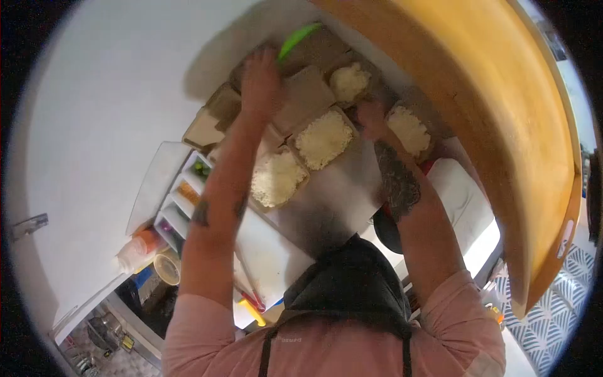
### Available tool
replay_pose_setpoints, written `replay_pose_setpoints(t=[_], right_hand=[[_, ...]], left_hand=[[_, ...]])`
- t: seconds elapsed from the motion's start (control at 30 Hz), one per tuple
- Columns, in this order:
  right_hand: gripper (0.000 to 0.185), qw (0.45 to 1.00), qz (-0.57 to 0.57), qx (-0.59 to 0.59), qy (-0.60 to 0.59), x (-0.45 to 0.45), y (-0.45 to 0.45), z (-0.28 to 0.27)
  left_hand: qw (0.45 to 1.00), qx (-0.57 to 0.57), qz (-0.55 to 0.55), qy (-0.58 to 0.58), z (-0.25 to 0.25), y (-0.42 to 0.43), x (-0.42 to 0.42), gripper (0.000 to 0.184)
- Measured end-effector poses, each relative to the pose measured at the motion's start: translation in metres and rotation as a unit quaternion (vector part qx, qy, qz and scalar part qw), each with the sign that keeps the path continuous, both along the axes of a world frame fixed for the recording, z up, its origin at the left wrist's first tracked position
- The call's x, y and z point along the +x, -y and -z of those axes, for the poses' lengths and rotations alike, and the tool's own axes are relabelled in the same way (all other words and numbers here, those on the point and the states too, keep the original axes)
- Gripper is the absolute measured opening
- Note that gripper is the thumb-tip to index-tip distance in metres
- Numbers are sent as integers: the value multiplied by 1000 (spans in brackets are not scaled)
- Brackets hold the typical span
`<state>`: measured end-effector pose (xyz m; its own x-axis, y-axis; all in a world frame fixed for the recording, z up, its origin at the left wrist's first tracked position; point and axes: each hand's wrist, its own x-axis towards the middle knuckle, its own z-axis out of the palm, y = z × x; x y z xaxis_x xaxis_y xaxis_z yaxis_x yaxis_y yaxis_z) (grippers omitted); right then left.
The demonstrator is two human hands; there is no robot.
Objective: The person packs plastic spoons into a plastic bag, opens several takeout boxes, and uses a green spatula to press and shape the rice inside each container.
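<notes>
My left hand (260,78) reaches to the back of the counter, over the open lids of brown takeaway boxes. It is blurred, and its fingers cannot be made out. A bright green curved thing (298,41) shows just beside it; whether the hand touches it I cannot tell. My right hand (370,117) is at the near edge of a takeaway box of white rice (350,83), its fingers in shadow. Other rice-filled boxes lie around: one in the middle (325,138), one nearer me (277,178) and one at the right (409,130).
A white topping tray (178,201) with green and orange food stands at the left, near a squeeze bottle (135,248). A white cutting board (270,251) holds a red-handled utensil (254,292). An orange-yellow curved panel (502,94) overhangs the right side.
</notes>
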<state>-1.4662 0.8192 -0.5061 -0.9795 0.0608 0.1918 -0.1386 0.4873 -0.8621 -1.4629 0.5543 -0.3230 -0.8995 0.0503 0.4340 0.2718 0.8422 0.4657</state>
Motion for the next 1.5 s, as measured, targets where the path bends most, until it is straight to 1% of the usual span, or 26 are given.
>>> replay_pose_setpoints(t=[0.03,0.07,0.1,0.2,0.3,0.33,0.4,0.43,0.47,0.53,0.6,0.7,0.73,0.8,0.87,0.93,1.0,1.07,1.17,1.2,1.27,1.3,1.37,1.4,1.47,1.5], right_hand=[[29,998,-27,46,-45,-2,-6,10],[26,971,-99,212,-51,-15,-43,58],[25,912,-168,371,-55,-23,-63,84],[26,888,-168,424,-59,-23,-60,69],[28,864,-170,470,-56,-7,-46,44],[28,870,-175,458,-46,-1,-36,27],[28,881,-184,435,-27,9,-19,-20],[28,879,-221,415,-79,10,-18,-33],[28,874,-255,393,-130,10,-22,-33],[30,895,-237,360,-113,6,-25,-34],[32,934,-134,329,26,-7,-26,7],[31,901,-221,367,-61,-29,-37,18],[29,872,-222,437,16,-30,-35,20],[28,780,-214,562,170,-22,-22,-39],[27,816,-196,532,112,-15,-26,-8],[26,845,-172,503,53,-9,-42,61],[26,869,-147,472,-10,-5,-48,78],[27,862,-83,468,177,-2,-40,83],[29,921,101,243,288,17,-23,49],[29,932,125,196,279,20,-23,41],[30,949,156,121,246,24,-21,24],[30,954,132,144,228,22,-23,23],[33,961,67,199,179,20,-30,23],[34,949,7,274,158,20,-38,21],[37,901,-116,409,84,24,-49,13],[38,897,-126,415,85,26,-50,9]], left_hand=[[995,-78,35,-48,5,2,-19,33],[992,-111,44,-27,6,2,-29,33],[988,-145,53,-7,6,1,-38,33],[978,-194,71,31,16,10,-60,34],[987,-131,68,66,18,16,-54,37],[990,-95,61,78,10,17,-47,38],[990,-104,17,92,-9,11,-38,40],[989,-107,-5,98,-15,9,-36,41],[990,-120,9,69,-11,10,-35,42],[989,-143,34,31,-8,11,-33,42],[984,-167,53,41,-15,9,-27,41],[975,-200,66,66,-16,16,-21,37],[973,-209,71,71,-12,20,-20,36],[977,-177,55,104,-12,23,-19,35],[980,-150,55,114,-10,22,-20,36],[984,-130,71,102,-10,21,-24,37],[976,-166,67,121,-7,20,-25,38],[976,-168,70,119,-6,23,-24,38],[984,-134,67,101,-5,22,-26,38],[984,-135,51,106,-12,18,-27,38],[935,-61,-35,347,-37,4,-58,40],[822,20,-101,560,-74,-11,-103,41],[752,5,-51,658,-64,-10,-141,44],[824,-93,59,556,-21,-2,-138,45],[873,-197,125,429,27,2,-145,46],[891,-207,127,384,34,-7,-147,46]])
